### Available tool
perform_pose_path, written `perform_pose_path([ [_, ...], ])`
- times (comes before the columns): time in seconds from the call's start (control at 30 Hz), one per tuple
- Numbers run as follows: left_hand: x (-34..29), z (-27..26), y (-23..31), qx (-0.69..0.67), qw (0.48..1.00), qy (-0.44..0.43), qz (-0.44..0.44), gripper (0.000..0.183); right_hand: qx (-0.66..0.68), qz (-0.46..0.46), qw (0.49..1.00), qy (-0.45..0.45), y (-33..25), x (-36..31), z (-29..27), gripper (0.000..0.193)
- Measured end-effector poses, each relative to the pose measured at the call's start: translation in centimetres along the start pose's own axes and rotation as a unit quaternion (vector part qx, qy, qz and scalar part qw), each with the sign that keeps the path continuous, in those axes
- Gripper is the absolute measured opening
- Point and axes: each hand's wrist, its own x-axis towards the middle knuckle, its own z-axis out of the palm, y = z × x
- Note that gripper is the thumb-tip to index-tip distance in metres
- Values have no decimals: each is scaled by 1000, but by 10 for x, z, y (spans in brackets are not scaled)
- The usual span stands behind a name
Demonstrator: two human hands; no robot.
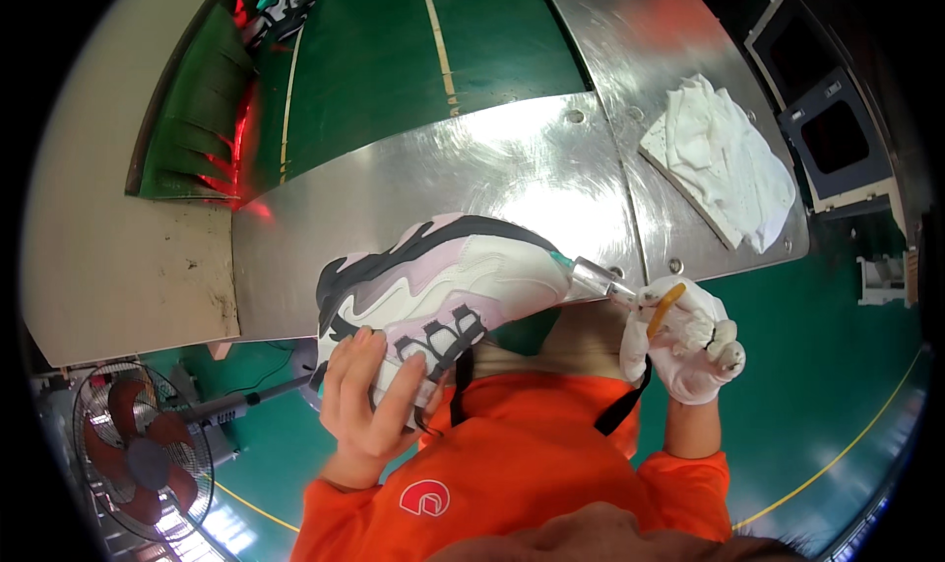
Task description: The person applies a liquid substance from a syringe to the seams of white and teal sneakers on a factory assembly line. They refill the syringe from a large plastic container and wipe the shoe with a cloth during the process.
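A white, lilac and dark grey sneaker [507,272] lies tilted over the near edge of the steel tabletop, its toe to the right and its sole facing away from me. My bare left hand [374,400] grips it near the heel and collar, fingers pressed over the upper by the laces. On my right hand [689,345] is a white glove, closed around a tool with a shiny metal barrel [598,281]. The tool's teal tip meets the toe edge of the sole. A curved yellow-brown piece [666,308] stands out by the gloved fingers; I cannot tell what it is.
Beyond the steel plate [413,183] runs a green conveyor belt [364,80], with shoes [285,11] at its far left by a green slit curtain [192,119] and red light. A white cloth [724,158] lies on a board at right. A fan [148,464] stands lower left.
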Motion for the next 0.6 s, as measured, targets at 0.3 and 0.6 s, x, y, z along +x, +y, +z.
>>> perform_pose_path([
  [0.3,-8,5,3,11,1000,17,6,38,57,0,998,33,12,-25,11,106],
  [0.6,-9,7,4,9,1000,25,11,39,66,-14,995,76,19,-39,23,106],
])
